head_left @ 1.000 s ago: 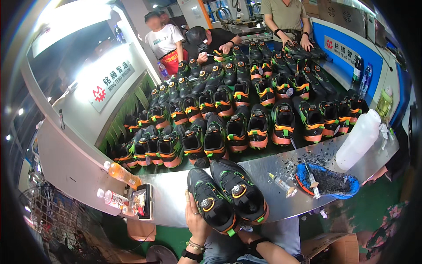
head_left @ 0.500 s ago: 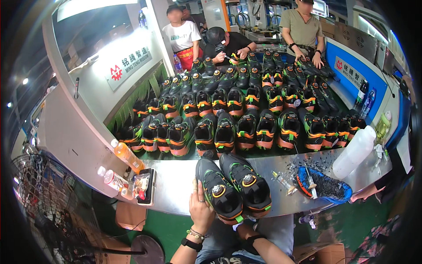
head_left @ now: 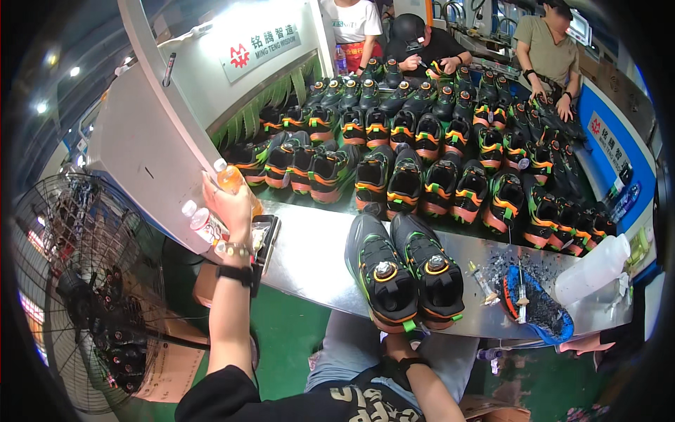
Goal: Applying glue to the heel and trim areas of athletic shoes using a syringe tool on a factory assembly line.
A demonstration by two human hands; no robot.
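Note:
My left hand (head_left: 230, 209) reaches out at the left end of the metal bench, with its fingers curled around a bottle of orange drink (head_left: 229, 177) with a white cap. The bottle still stands at the bench's left side. A pair of black sneakers (head_left: 385, 285) with dial closures, green heel tabs and orange trim sits at the bench's front edge, toes pointing away; neither hand shows on it. My right hand (head_left: 398, 344) lies low by my lap, just under the heels of the sneakers. Its fingers are hidden.
Rows of similar sneakers (head_left: 404, 179) fill the area behind the metal bench (head_left: 309, 260). A blue insole-shaped piece (head_left: 538, 309) with dark crumbs, syringes and a white bottle (head_left: 593, 269) lie at right. A phone-like tray (head_left: 266, 239) and fan (head_left: 77, 288) are left. Co-workers handle shoes beyond.
My left hand has left the side of the front sneakers and moved left to the orange drink bottle. The view has swung to the left. The front pair stays on the bench.

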